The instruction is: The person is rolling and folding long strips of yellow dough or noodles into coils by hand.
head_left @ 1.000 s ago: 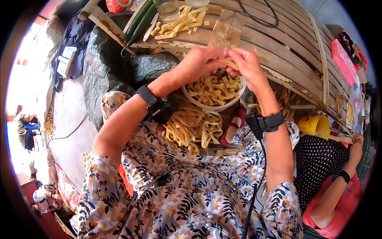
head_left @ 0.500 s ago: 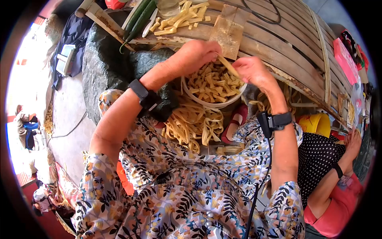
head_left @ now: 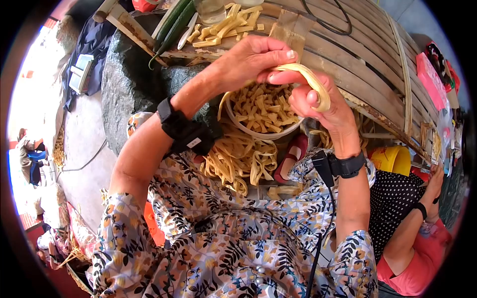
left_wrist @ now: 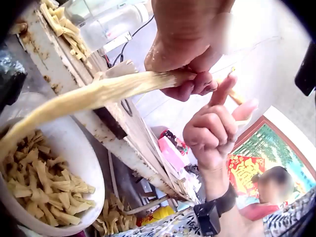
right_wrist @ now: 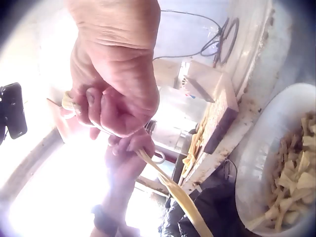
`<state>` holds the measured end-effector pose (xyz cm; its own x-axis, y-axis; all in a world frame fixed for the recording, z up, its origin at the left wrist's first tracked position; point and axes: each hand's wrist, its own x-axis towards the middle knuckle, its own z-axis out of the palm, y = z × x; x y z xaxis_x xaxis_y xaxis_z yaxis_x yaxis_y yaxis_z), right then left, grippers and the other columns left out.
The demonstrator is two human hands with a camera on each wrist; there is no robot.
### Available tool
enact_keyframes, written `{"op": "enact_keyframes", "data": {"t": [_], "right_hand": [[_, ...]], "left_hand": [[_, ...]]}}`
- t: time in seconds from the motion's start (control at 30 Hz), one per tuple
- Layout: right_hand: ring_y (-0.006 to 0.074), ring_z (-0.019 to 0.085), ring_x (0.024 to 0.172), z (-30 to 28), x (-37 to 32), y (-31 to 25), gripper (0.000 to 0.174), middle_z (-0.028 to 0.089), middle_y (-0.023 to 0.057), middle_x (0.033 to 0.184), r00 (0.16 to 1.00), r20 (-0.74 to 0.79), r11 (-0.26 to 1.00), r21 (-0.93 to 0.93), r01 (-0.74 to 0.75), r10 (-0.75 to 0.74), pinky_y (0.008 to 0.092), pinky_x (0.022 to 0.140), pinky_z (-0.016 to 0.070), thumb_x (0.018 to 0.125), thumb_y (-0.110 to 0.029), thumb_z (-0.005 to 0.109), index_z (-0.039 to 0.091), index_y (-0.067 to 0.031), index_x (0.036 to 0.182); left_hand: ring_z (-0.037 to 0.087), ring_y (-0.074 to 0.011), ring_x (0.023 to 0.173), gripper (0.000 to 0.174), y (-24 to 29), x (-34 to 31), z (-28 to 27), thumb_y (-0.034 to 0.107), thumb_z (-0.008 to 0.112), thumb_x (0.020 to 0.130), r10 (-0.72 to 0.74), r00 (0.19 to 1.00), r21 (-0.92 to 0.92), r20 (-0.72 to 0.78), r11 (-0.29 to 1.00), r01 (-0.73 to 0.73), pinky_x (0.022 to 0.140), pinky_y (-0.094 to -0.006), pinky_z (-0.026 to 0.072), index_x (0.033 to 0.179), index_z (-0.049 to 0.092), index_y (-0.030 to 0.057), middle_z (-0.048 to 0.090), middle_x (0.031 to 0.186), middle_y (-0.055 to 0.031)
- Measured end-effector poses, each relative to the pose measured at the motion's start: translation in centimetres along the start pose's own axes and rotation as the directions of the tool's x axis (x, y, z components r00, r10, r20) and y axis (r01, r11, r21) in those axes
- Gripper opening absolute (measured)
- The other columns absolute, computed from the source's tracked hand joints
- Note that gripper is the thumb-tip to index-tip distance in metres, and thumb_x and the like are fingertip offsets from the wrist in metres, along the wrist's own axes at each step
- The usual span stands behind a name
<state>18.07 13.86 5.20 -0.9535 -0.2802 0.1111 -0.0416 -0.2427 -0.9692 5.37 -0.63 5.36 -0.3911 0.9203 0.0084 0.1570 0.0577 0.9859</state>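
Both hands are at one pale yellow flat strip [head_left: 310,74], raised above a white bowl [head_left: 271,134]. My left hand [head_left: 248,59] pinches the strip between thumb and fingers, and its long free end hangs leftward over the bowl in the left wrist view. My right hand [head_left: 325,102] holds the other part, bent in an arc over the hand, with the index finger pointing toward the left hand. In the right wrist view the other fingers of my right hand are curled. Short pale yellow pieces [head_left: 263,107], several of them knotted-looking, fill the bowl.
Long loose strips [head_left: 238,156] lie heaped below the bowl. A slatted wooden bench [head_left: 348,54] bears more short pieces [head_left: 223,30], a knife-like white-handled tool [head_left: 188,31] and green cucumbers [head_left: 174,30]. Another person [head_left: 410,248] sits at the right, near a yellow bucket [head_left: 392,159].
The hands parted with the strip stretched between them, then came back together higher up. The strip now arcs over the right hand, and its free end trails left from the left hand.
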Motion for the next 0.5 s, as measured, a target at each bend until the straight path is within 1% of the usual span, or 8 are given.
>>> {"op": "enact_keyframes", "data": {"t": [0.03, 0.13, 0.17, 0.2, 0.27, 0.37, 0.47, 0.5], "right_hand": [[-0.0002, 0.033, 0.042, 0.0, 0.2, -0.1, 0.036, 0.051, -0.0065, 0.059, 1.000, -0.025, 0.999, -0.050, -0.003, 0.002, 0.0138, 0.041, 0.0229, 0.083, -0.026, 0.060, 0.057, -0.0022, 0.109], [0.0013, 0.036, 0.043, 0.2, 0.5, -0.3, 0.033, 0.059, -0.0028, 0.068, 0.990, -0.133, 0.992, -0.109, -0.056, 0.041, 0.0134, 0.041, 0.0250, 0.080, -0.021, 0.064, 0.059, -0.0031, 0.108], [0.0015, 0.037, 0.044, -0.1, 0.6, 0.0, 0.034, 0.058, -0.0031, 0.067, 0.980, -0.190, 0.983, -0.161, -0.090, 0.059, 0.0138, 0.041, 0.0254, 0.079, -0.021, 0.064, 0.058, -0.0027, 0.108], [0.0018, 0.038, 0.044, -0.2, 0.6, 0.2, 0.035, 0.058, -0.0033, 0.066, 0.966, -0.248, 0.969, -0.210, -0.127, 0.072, 0.0142, 0.041, 0.0258, 0.078, -0.020, 0.065, 0.058, -0.0022, 0.108], [0.0038, 0.051, 0.050, -0.4, 0.5, 0.7, 0.033, 0.056, -0.0045, 0.061, 0.950, -0.313, 0.932, -0.340, -0.124, 0.012, 0.0156, 0.042, 0.0274, 0.077, -0.021, 0.067, 0.061, -0.0018, 0.104], [0.0072, 0.056, 0.051, -0.6, 0.6, 2.2, 0.030, 0.053, -0.0027, 0.054, 0.919, -0.391, 0.907, -0.403, -0.122, -0.050, 0.0193, 0.044, 0.0357, 0.074, -0.020, 0.068, 0.063, -0.0040, 0.099], [0.0100, 0.053, 0.049, -0.4, 0.4, 2.7, 0.029, 0.053, 0.0025, 0.057, 0.918, -0.396, 0.855, -0.470, -0.220, 0.019, 0.0223, 0.048, 0.0406, 0.071, -0.016, 0.068, 0.064, -0.0068, 0.099], [0.0167, 0.056, 0.057, -0.6, 0.6, 2.8, 0.026, 0.056, 0.0073, 0.067, 0.939, -0.336, 0.788, -0.597, -0.151, -0.074, 0.0272, 0.055, 0.0441, 0.071, -0.017, 0.067, 0.065, -0.0085, 0.095]], "left_hand": [[0.047, -0.0005, 0.059, 0.022, -0.2, 0.0, 0.4, 0.025, 0.048, 0.091, -0.067, 0.998, -0.143, 0.012, 0.987, 0.068, 0.051, -0.0159, 0.0383, 0.088, 0.059, 0.0054, 0.052, 0.067, 0.0055], [0.044, -0.0002, 0.050, 0.024, -1.9, -0.4, 1.6, 0.027, 0.049, 0.090, -0.133, 0.988, -0.184, 0.078, 0.972, 0.145, 0.043, -0.0155, 0.0351, 0.086, 0.059, 0.0058, 0.051, 0.062, 0.0046], [0.042, -0.0008, 0.046, 0.027, -3.0, -0.8, 1.5, 0.030, 0.048, 0.089, -0.052, 0.991, -0.119, 0.126, 0.991, 0.067, 0.043, -0.0158, 0.0345, 0.089, 0.058, 0.0051, 0.050, 0.060, 0.0036], [0.041, -0.0016, 0.045, 0.031, -3.8, -1.0, 2.3, 0.035, 0.052, 0.087, 0.027, 0.987, -0.330, 0.160, 0.943, 0.028, 0.043, -0.0152, 0.0334, 0.095, 0.056, 0.0044, 0.050, 0.060, 0.0032], [0.040, -0.0026, 0.045, 0.041, -6.9, -0.6, 2.9, 0.040, 0.057, 0.083, -0.011, 0.931, -0.677, 0.365, 0.683, 0.274, 0.044, -0.0146, 0.0332, 0.103, 0.053, 0.0037, 0.051, 0.064, 0.0016], [0.041, -0.0035, 0.045, 0.049, -6.3, -0.6, 3.3, 0.043, 0.063, 0.077, -0.058, 0.885, -0.690, 0.462, 0.603, 0.400, 0.044, -0.0147, 0.0342, 0.104, 0.052, 0.0030, 0.053, 0.069, -0.0003], [0.041, -0.0045, 0.047, 0.048, -7.3, -0.8, 4.5, 0.040, 0.063, 0.077, -0.065, 0.933, -0.777, 0.355, 0.535, 0.333, 0.046, -0.0164, 0.0363, 0.100, 0.052, -0.0002, 0.052, 0.069, -0.0011], [0.043, -0.0058, 0.051, 0.037, -6.5, -0.6, 4.4, 0.030, 0.061, 0.081, -0.074, 0.940, -0.765, 0.334, 0.561, 0.316, 0.048, -0.0174, 0.0378, 0.099, 0.052, -0.0016, 0.053, 0.071, -0.0025]]}}
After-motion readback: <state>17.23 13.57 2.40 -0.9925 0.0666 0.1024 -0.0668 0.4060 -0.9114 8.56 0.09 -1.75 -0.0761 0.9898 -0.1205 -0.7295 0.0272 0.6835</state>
